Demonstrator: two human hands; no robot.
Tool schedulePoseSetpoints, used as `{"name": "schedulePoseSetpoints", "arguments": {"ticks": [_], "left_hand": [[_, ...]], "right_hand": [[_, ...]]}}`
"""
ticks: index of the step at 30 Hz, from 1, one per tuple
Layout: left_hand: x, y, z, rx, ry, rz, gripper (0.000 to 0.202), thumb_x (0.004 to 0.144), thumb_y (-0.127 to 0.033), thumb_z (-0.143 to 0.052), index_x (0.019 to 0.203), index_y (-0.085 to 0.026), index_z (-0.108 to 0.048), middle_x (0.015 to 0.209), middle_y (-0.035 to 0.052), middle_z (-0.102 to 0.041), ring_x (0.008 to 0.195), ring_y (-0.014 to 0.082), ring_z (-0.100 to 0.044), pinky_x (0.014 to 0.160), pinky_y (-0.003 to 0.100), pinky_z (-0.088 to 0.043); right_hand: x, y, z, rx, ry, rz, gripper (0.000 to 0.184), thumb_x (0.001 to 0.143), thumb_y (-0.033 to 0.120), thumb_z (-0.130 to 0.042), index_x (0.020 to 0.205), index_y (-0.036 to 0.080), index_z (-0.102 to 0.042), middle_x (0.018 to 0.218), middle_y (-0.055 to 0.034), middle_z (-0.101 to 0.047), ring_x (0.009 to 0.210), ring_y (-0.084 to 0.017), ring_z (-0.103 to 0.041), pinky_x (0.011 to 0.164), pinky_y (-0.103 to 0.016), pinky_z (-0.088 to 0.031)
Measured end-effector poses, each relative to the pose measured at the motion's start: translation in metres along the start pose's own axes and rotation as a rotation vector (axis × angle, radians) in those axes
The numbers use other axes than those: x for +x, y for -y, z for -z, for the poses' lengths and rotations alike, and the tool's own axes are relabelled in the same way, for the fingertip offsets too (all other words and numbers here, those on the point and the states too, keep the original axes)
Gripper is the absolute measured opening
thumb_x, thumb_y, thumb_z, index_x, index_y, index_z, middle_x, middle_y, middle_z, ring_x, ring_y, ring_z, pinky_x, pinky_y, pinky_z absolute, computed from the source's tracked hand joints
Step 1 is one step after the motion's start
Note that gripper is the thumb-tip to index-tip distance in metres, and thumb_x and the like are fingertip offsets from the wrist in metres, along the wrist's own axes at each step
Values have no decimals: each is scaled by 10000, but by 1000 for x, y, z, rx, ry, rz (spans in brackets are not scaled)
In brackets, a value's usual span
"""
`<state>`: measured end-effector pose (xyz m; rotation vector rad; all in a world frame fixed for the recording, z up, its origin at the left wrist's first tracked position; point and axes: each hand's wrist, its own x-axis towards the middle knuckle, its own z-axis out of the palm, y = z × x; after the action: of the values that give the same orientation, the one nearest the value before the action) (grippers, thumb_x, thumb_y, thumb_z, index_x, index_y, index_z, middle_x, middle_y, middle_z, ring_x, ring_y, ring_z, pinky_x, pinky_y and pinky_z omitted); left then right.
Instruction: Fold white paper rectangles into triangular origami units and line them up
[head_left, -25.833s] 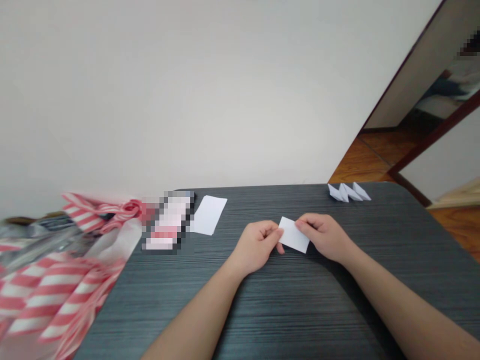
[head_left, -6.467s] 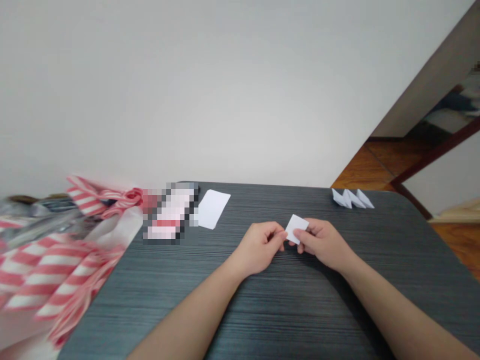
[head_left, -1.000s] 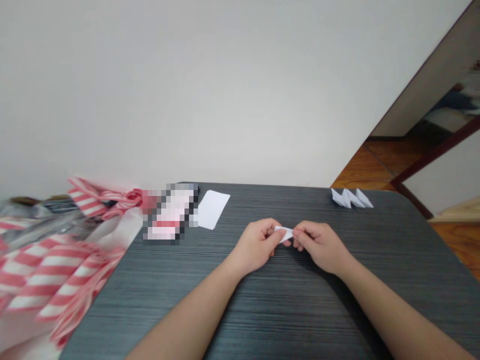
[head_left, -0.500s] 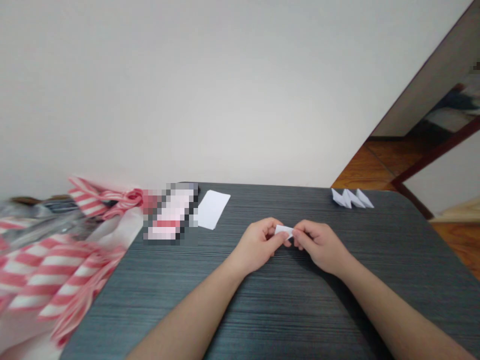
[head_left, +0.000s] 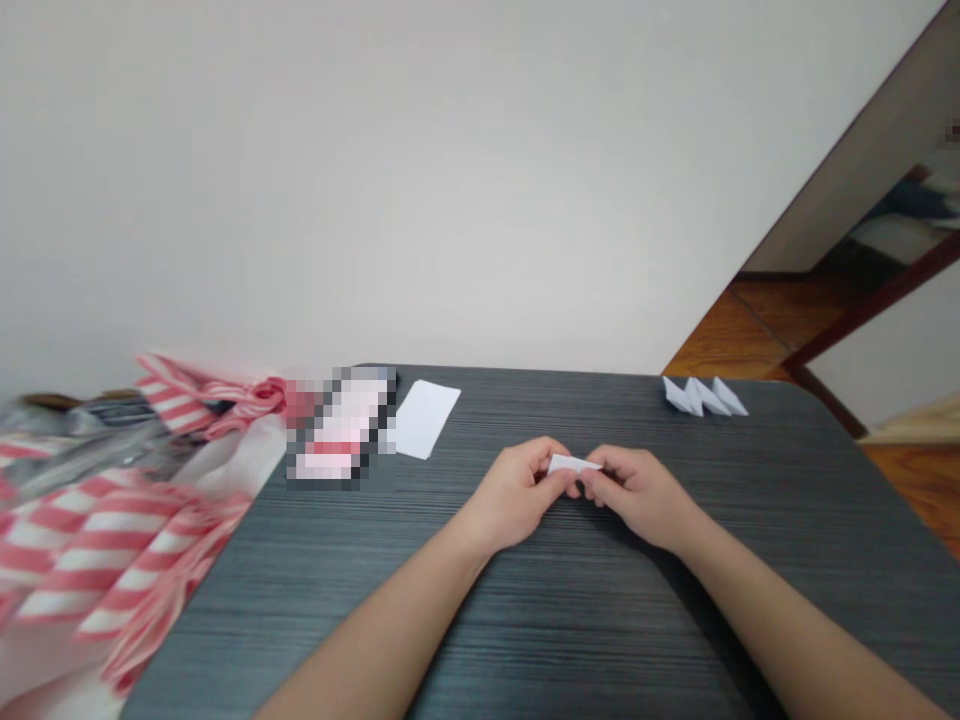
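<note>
A small folded white paper piece (head_left: 571,464) is pinched between both my hands just above the dark grey table (head_left: 525,620). My left hand (head_left: 517,492) grips its left end with curled fingers. My right hand (head_left: 641,492) holds the right end, fingers closed over it. Most of the paper is hidden by my fingertips. Both forearms reach in from the bottom edge.
A flat white paper sheet (head_left: 425,418) lies at the table's far left. Three folded white paper pieces (head_left: 703,396) sit at the far right corner. A pixelated object (head_left: 341,425) lies beside red-and-white striped plastic wrapping (head_left: 112,520) at left. A wood floor shows at the right.
Over the earlier frames the paper went from a flat rectangle to a small narrow fold. In the last second my fingers closed tighter and the piece lies flatter between them.
</note>
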<state>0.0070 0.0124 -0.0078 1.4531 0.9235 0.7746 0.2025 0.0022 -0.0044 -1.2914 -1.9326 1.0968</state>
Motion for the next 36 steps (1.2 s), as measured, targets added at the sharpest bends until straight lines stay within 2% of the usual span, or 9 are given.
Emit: {"name": "schedulePoseSetpoints", "arguments": {"ticks": [3,6,9,14,22,27,31,36], "left_hand": [[0,-2,0,4,11,11,116,870,-260,-611,850,-148,-631,786,33,-698,655,113,-574,603,213,-397],[0,-5,1,39,7,47,154,875,-302,-608,887,-151,-637,781,21,-695,556,89,-499,529,204,-344],[-2,-7,3,126,32,69,235,905,-347,-563,836,-145,-663,731,19,-679,520,87,-462,501,209,-313],[-4,-8,6,259,75,47,346,948,-350,-486,740,-145,-671,644,11,-645,518,94,-452,506,213,-305],[-3,-14,5,264,110,-20,331,949,-282,-466,714,-150,-660,673,8,-678,592,109,-526,590,210,-373],[-3,-11,5,259,96,-11,325,934,-294,-488,690,-148,-644,667,11,-657,554,101,-479,543,208,-336],[-4,-11,5,261,114,-18,321,940,-286,-460,717,-155,-650,695,17,-684,584,112,-508,571,215,-355],[-5,-11,6,292,104,18,314,925,-294,-463,686,-160,-616,616,-3,-627,521,106,-462,523,220,-324]], "right_hand": [[0,0,1,5,-4,-6,183,901,232,-550,753,181,-645,603,26,-589,543,-115,-506,538,-225,-368],[0,0,2,2,-64,-6,199,908,257,-549,738,185,-625,614,21,-588,555,-121,-504,546,-234,-370],[-1,0,2,12,-113,-26,222,914,281,-541,720,188,-594,608,20,-586,547,-124,-503,547,-239,-376],[0,-2,0,61,-65,-34,212,906,286,-548,727,186,-598,616,14,-594,566,-130,-526,567,-246,-396],[1,-2,1,65,0,-27,210,901,266,-567,714,181,-613,604,16,-606,570,-129,-541,563,-236,-399],[2,-1,1,74,-7,-34,204,906,270,-568,731,180,-621,619,11,-623,578,-132,-568,579,-241,-420],[2,-1,0,85,-1,-43,222,909,278,-566,715,181,-615,613,9,-621,582,-136,-575,583,-242,-427],[2,0,3,81,-33,-34,229,926,265,-539,735,182,-635,627,8,-636,589,-132,-587,610,-244,-440]]}}
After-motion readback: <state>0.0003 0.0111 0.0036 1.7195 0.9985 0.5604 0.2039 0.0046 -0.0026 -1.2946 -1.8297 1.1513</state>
